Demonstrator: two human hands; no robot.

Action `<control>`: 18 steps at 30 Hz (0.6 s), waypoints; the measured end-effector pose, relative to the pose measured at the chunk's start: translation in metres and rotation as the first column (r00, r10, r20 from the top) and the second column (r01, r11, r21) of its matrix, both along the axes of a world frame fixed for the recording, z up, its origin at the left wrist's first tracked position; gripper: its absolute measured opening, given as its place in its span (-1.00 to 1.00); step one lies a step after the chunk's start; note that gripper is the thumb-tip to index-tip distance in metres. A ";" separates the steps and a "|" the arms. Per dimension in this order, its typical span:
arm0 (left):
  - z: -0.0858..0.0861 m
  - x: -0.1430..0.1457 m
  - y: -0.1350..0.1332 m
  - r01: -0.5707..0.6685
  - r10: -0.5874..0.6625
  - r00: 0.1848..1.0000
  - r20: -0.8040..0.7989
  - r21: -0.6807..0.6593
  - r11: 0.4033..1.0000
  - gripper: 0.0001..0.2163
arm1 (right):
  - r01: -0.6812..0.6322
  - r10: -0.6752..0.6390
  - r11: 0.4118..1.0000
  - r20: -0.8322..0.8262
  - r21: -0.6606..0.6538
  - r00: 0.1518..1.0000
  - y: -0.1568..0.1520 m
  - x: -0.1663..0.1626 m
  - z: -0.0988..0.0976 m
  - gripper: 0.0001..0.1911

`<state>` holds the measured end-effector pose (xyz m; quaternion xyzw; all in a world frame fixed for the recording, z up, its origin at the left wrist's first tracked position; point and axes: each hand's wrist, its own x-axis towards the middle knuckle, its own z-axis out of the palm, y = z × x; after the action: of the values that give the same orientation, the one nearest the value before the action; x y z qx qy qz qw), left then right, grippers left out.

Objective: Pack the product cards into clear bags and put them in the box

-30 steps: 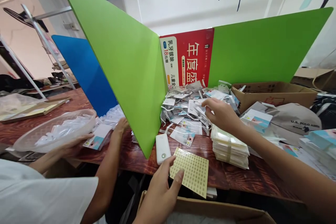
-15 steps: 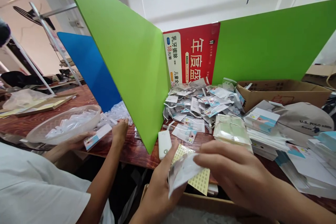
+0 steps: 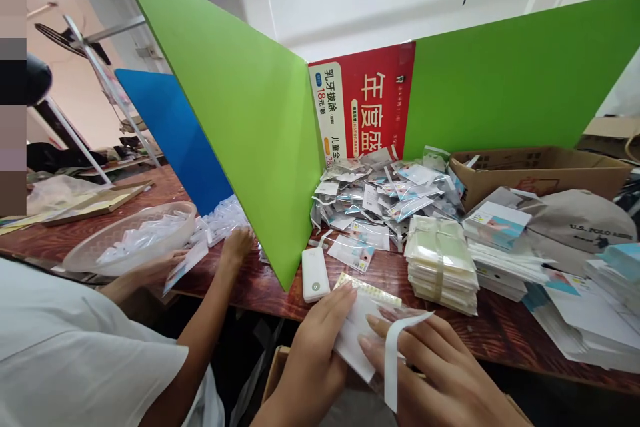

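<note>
A small clear plastic bag with white card in it (image 3: 357, 333) is between my two hands, low in the middle of the view. My left hand (image 3: 320, 347) grips its left side, thumb on top. On its right side, my right hand (image 3: 435, 367) is closed on the bag's clear edge. A narrow white strip (image 3: 391, 367) curls over the right fingers and hangs down. Just behind the bag a yellow dotted sheet (image 3: 373, 288) shows in part; whether a hand also holds it is hidden.
A white power bank (image 3: 315, 273) lies near the table edge. Behind are a heap of filled bags (image 3: 380, 193), banded pale packets (image 3: 440, 260), card stacks (image 3: 500, 227), a cap (image 3: 580, 227) and a cardboard box (image 3: 540, 170). Left of the green divider (image 3: 240, 113), a co-worker's hand (image 3: 237, 247) works.
My right hand has come down and closer to my left. The bag now lies flatter, with the white strip showing at its right. Less of the yellow dotted sheet is visible.
</note>
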<state>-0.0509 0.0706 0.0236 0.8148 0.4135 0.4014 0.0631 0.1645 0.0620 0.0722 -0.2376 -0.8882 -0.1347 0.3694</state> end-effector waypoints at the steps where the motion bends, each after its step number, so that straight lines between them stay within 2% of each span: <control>1: -0.001 0.000 -0.001 -0.014 0.014 1.000 -0.006 -0.016 1.000 -0.42 | -0.012 0.012 1.000 0.011 -0.024 1.000 0.002 -0.001 0.001 -0.70; 6: -0.003 -0.001 -0.004 -0.090 0.089 0.995 -0.037 -0.017 0.996 -0.47 | -0.021 0.017 0.998 -0.061 -0.062 0.998 0.004 -0.002 -0.003 -0.64; 10: -0.002 0.001 -0.006 -0.144 0.147 0.985 -0.092 0.041 0.989 -0.46 | 0.030 -0.027 0.992 0.027 -0.121 0.999 0.000 -0.003 -0.004 -0.59; 12: -0.001 0.002 -0.007 -0.167 0.177 0.978 -0.113 0.087 0.982 -0.46 | 0.046 -0.045 0.991 0.013 -0.126 0.999 -0.001 -0.006 -0.009 -0.58; 15: -0.001 0.004 -0.008 -0.168 0.200 0.968 -0.150 0.200 0.965 -0.50 | 0.036 -0.041 0.997 -0.085 -0.071 0.996 0.005 -0.013 -0.025 -0.61; 17: -0.001 0.005 -0.006 -0.136 0.193 0.965 -0.180 0.289 0.948 -0.52 | 0.027 -0.024 0.999 -0.151 0.019 0.988 0.011 -0.014 -0.034 -0.62; 18: -0.001 0.006 -0.005 -0.115 0.185 0.965 -0.188 0.331 0.936 -0.53 | 0.023 -0.014 0.997 -0.132 0.067 0.991 0.014 -0.013 -0.037 -0.62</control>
<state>-0.0445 0.0655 0.0228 0.8190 0.4091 0.3753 -0.1452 0.1511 0.0757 0.0352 -0.2413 -0.8545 -0.1524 0.4339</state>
